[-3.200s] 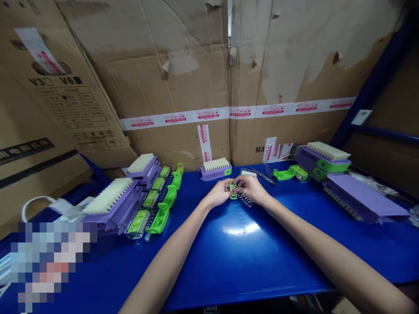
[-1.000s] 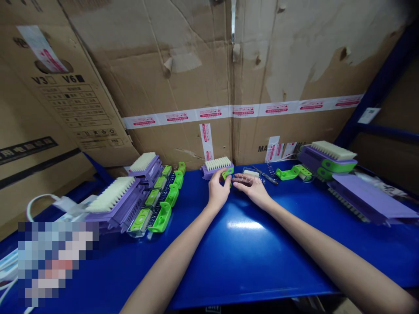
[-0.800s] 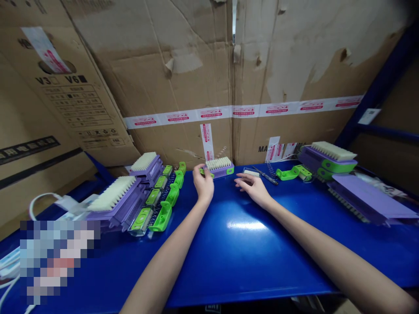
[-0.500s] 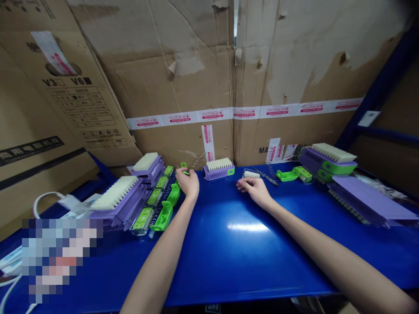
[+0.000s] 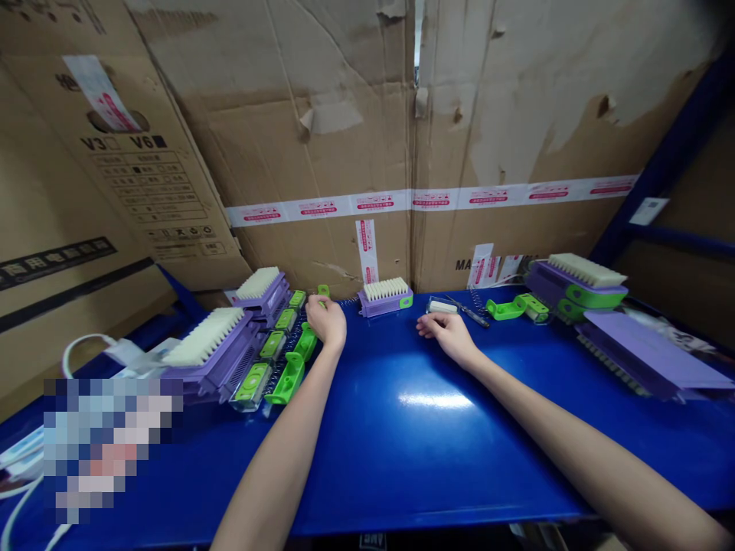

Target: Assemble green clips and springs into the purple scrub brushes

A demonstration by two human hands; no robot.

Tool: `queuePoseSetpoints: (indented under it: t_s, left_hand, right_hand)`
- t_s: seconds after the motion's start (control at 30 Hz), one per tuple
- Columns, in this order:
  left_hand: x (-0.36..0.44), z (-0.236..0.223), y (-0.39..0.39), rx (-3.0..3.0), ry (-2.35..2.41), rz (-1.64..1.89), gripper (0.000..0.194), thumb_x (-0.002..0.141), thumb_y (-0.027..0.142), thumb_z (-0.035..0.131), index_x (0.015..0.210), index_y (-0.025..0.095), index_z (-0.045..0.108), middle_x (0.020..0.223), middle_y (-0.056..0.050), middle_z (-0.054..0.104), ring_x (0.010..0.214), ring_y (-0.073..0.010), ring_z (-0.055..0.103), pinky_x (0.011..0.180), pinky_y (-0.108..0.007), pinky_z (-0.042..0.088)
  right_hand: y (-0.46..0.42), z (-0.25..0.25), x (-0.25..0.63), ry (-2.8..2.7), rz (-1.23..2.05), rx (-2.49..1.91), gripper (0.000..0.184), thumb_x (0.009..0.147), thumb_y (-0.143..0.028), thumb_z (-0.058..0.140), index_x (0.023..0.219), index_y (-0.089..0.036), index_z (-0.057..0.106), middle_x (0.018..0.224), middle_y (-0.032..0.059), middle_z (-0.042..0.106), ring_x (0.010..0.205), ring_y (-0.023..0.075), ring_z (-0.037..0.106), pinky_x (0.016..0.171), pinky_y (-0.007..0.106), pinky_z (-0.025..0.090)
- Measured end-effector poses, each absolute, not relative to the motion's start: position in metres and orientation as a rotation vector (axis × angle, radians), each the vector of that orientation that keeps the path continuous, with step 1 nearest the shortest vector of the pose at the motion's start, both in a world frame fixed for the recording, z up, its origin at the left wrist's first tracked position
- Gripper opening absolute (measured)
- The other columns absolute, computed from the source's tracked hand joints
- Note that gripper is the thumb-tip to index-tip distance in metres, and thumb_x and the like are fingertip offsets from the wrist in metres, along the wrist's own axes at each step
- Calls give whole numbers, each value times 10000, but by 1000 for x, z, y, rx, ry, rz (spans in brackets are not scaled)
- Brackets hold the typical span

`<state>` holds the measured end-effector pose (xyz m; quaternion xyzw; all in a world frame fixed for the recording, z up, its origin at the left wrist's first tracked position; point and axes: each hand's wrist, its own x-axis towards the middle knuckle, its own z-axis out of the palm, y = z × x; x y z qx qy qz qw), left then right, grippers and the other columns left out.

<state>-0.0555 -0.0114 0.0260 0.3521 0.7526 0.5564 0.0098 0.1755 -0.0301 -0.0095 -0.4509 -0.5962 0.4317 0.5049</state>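
Note:
My left hand [image 5: 326, 321] is closed at the far end of a row of green brackets [image 5: 287, 379], its fingers curled beside a green piece [image 5: 323, 291]. What it grips is hidden. A thin coil spring [image 5: 348, 303] shows just right of those fingers. My right hand [image 5: 446, 335] rests low over the table, fingers loosely bent and apart, nothing visible in them. Just behind it lies a clear case with a white insert [image 5: 442, 307]. Between and beyond both hands stands a purple brush block [image 5: 387, 297] with pale bristles facing up.
Purple brush blocks [image 5: 200, 340] and clear cases with green parts [image 5: 251, 383] line the left. A dark pen-like tool [image 5: 475, 315], green bracket [image 5: 505, 309] and stacked purple blocks [image 5: 574, 287] sit right. Cardboard [image 5: 321, 153] walls the back of the blue table [image 5: 402, 459].
The spring beside my left hand slanted upward before; now it lies lower, toward the middle brush block. Green visible between the left fingers is now hidden. My right hand stays put.

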Motion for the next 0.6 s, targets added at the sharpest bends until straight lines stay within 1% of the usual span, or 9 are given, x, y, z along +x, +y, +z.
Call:
queuePoseSetpoints:
  t_s: [0.13, 0.2, 0.27, 0.3, 0.4, 0.43, 0.5, 0.6]
  left_hand:
    - [-55, 28, -11, 1158, 2398, 1554, 137, 795, 128, 411, 775, 211, 517, 880, -49, 618, 910, -207, 589, 818, -314, 420]
    - [-54, 28, -10, 1179, 2402, 1464, 141, 814, 153, 397, 812, 210, 526, 873, -57, 625, 902, -218, 599, 799, -322, 430]
    - [-53, 27, -11, 1188, 2394, 1412, 116, 816, 198, 431, 879, 201, 528, 875, -71, 629, 886, -231, 610, 771, -328, 442]
    - [-51, 26, -11, 1190, 2392, 1393, 138, 806, 221, 465, 927, 191, 523, 894, -82, 629, 883, -239, 613, 760, -332, 448]
    - [-47, 23, -13, 1188, 2408, 1315, 340, 756, 263, 564, 1069, 157, 481, 1005, -131, 610, 903, -262, 617, 748, -346, 460]
    - [-46, 23, -14, 1199, 2422, 1274, 378, 750, 270, 575, 1094, 152, 473, 1039, -144, 598, 911, -267, 617, 750, -352, 462]
    - [-44, 23, -16, 1252, 2450, 1174, 371, 758, 295, 571, 1095, 160, 497, 1086, -154, 577, 910, -273, 621, 751, -365, 468]
    - [-42, 23, -18, 1359, 2475, 1051, 314, 791, 349, 526, 1061, 195, 575, 1128, -150, 560, 889, -279, 632, 744, -385, 477]
  right_hand:
    - [-30, -10, 176, -1451, 1039, -1093, 489, 650, -605, 628, 726, -124, 663, 700, 87, 672, 595, 146, 599, 591, 280, 482]
    - [-30, -10, 176, -1456, 1032, -1090, 485, 656, -602, 625, 727, -123, 661, 700, 88, 672, 595, 147, 600, 592, 282, 485]
    - [-29, -11, 176, -1457, 1028, -1087, 479, 661, -595, 623, 727, -122, 661, 701, 89, 672, 595, 148, 602, 591, 281, 488]
    - [-29, -11, 176, -1457, 1028, -1087, 475, 663, -591, 623, 727, -121, 660, 701, 89, 672, 595, 148, 603, 591, 281, 489]
    - [-29, -11, 176, -1458, 1029, -1090, 457, 670, -576, 622, 724, -124, 659, 700, 87, 672, 595, 148, 604, 592, 281, 491]
    - [-29, -11, 176, -1459, 1027, -1091, 450, 672, -571, 622, 721, -125, 659, 698, 86, 672, 595, 148, 604, 592, 281, 492]
    - [-29, -11, 176, -1460, 1026, -1093, 431, 676, -555, 621, 717, -127, 659, 695, 84, 671, 595, 148, 604, 594, 281, 492]
    - [-30, -10, 176, -1461, 1034, -1098, 397, 680, -521, 621, 719, -128, 660, 694, 81, 671, 600, 149, 608, 597, 280, 492]
